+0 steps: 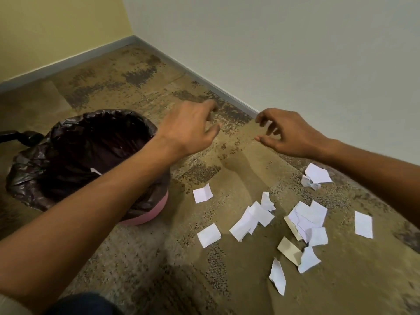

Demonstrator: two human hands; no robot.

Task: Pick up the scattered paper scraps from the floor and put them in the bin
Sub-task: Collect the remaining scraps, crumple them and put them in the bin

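Observation:
Several white paper scraps point(252, 218) lie scattered on the brown carpet at the lower right, with one crumpled piece point(310, 181) near the wall. A pink bin point(147, 215) lined with a dark plastic bag point(29, 176) stands at the left; one small white scrap point(95, 171) shows inside it. My left hand point(191, 130) hovers just right of the bin's rim, fingers apart and empty. My right hand point(291, 133) hangs above the carpet beyond the scraps, fingers loosely curled apart, holding nothing.
Two walls meet in a corner ahead, with a grey skirting board point(218, 87) along the floor. A black chair-base leg point(20, 136) pokes in behind the bin at the far left. My knee in dark cloth point(84, 303) shows at the bottom edge.

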